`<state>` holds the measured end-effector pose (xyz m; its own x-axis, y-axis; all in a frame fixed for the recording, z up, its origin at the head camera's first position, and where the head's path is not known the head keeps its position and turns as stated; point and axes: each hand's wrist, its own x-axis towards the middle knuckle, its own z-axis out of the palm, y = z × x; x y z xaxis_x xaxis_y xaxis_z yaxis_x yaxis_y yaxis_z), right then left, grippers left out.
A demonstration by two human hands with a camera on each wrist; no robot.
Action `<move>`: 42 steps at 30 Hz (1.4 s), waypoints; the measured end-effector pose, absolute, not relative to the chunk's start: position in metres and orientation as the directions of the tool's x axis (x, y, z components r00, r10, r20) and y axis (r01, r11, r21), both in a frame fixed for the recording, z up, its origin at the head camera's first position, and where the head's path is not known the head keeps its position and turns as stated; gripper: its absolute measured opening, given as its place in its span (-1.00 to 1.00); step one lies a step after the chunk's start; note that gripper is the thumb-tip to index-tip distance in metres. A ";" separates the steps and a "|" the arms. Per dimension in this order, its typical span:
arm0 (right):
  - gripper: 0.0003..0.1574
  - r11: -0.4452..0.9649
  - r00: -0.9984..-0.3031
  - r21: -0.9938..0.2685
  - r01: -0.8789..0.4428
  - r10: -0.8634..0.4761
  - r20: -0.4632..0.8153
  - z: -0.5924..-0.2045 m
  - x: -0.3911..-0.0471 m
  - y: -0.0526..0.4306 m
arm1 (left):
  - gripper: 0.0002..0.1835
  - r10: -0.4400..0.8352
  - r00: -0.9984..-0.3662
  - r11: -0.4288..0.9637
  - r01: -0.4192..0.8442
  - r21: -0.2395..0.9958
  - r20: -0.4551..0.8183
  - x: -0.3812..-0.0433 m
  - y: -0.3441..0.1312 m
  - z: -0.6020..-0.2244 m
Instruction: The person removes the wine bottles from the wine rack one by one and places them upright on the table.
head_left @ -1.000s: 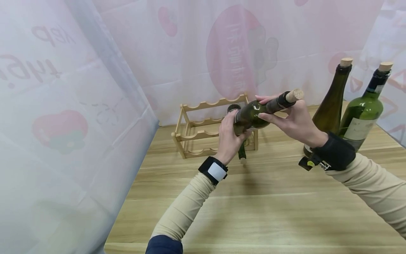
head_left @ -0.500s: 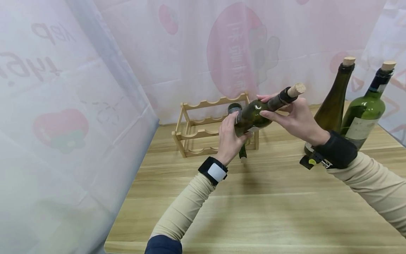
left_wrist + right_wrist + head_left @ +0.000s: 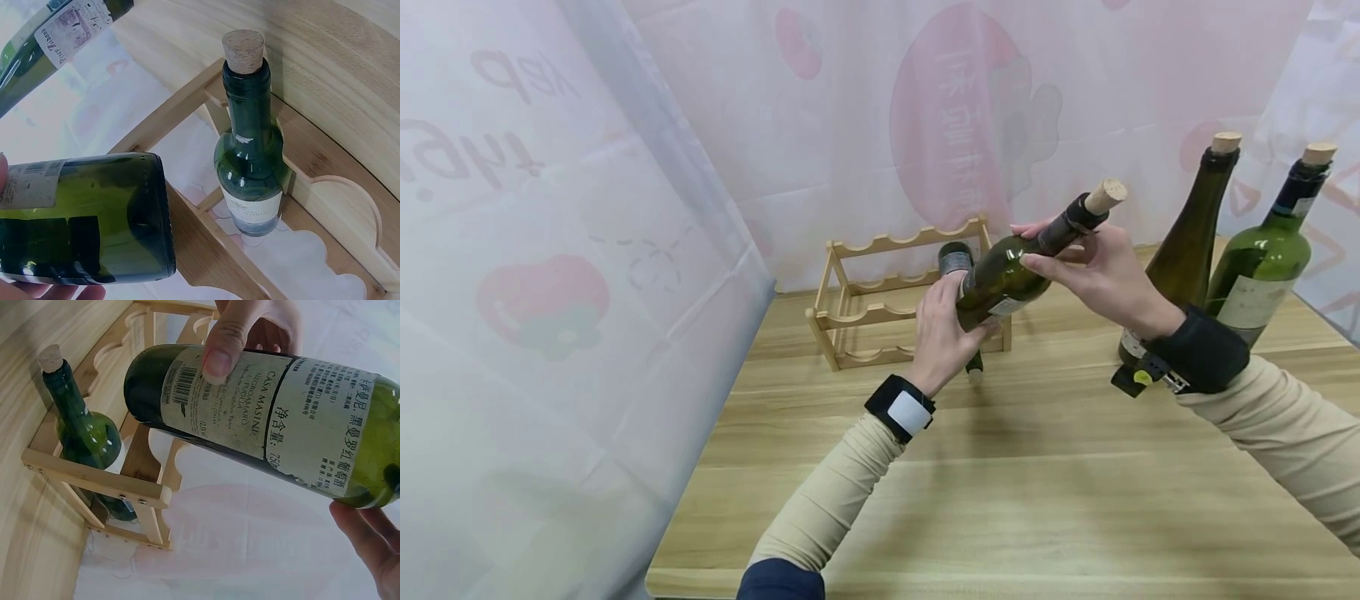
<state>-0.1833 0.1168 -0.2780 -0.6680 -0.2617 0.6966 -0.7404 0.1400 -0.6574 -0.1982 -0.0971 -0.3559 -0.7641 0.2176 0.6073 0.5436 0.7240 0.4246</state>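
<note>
Both hands hold a green wine bottle (image 3: 1006,279) in the air, tilted with its corked neck up to the right. My left hand (image 3: 946,333) grips the body near the base. My right hand (image 3: 1093,271) pinches it at the shoulder and neck, thumb in front. In the right wrist view the held bottle's white label (image 3: 262,419) faces the camera. Behind and below is a wooden wine rack (image 3: 880,317). One corked bottle (image 3: 247,156) lies in the rack's right end, partly hidden in the head view by my left hand and the held bottle.
Two corked bottles stand upright at the right: a brownish slim one (image 3: 1187,233) and a green one (image 3: 1262,258) with a white label. The rack's other slots hold no bottle. A printed curtain (image 3: 835,125) hangs behind and to the left of the wooden table (image 3: 1015,517).
The held bottle's corked neck has risen a little, so it tilts more steeply. Both hands keep their grip, and the right hand has shifted slightly to the right.
</note>
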 end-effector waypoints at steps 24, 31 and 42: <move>-0.65 0.252 -0.819 -0.781 -0.571 -0.238 0.522 -0.274 -0.193 0.135 | -0.20 0.237 -0.791 0.803 0.487 0.345 0.565 -0.191 -0.078 -0.363; -0.65 0.275 -0.825 -0.779 -0.564 -0.241 0.512 -0.277 -0.196 0.139 | -0.20 0.232 -0.788 0.807 0.483 0.340 0.570 -0.190 -0.072 -0.367; -0.68 0.252 -0.815 -0.777 -0.578 -0.230 0.532 -0.282 -0.201 0.144 | -0.20 0.229 -0.819 0.795 0.469 0.385 0.526 -0.188 -0.067 -0.369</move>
<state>-0.2008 0.1442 -0.2815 -0.8152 -0.2296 0.5318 -0.5775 0.2517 -0.7766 -0.1880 -0.0668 -0.3686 -0.8189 0.2289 0.5263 0.4694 0.7948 0.3846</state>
